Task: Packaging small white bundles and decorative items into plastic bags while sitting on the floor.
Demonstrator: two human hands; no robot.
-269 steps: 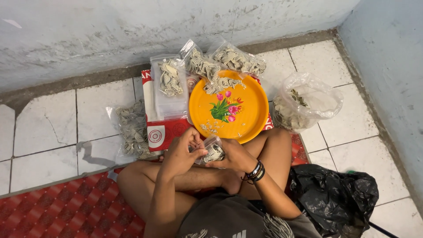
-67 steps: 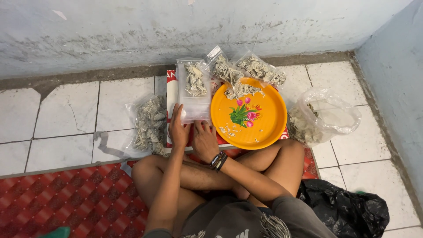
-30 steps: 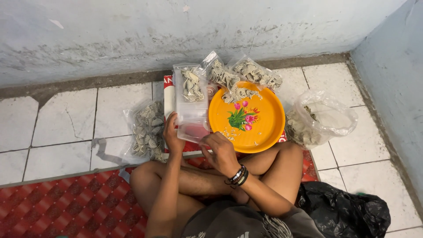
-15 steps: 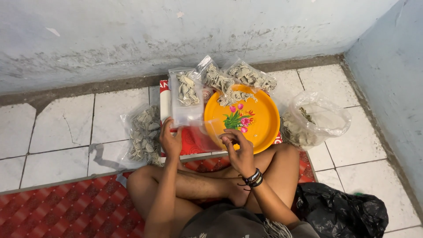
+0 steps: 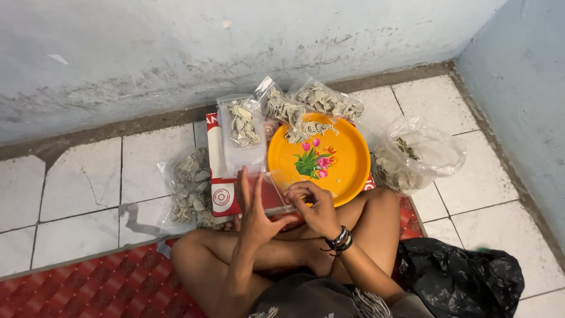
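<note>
Sitting cross-legged, the person steadied a small clear plastic bag (image 5: 269, 191) just left of the round orange tray (image 5: 321, 158); left hand (image 5: 254, 215) fingers spread, right hand (image 5: 318, 206) pinching its mouth, best kept taut.

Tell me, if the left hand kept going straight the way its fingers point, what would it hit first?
Probably the clear packet of small striped pieces lying just beyond the left hand, whose fingers point up toward the wall. The empty clear bag it touches sits beside that line; depth is hard to judge.
</note>
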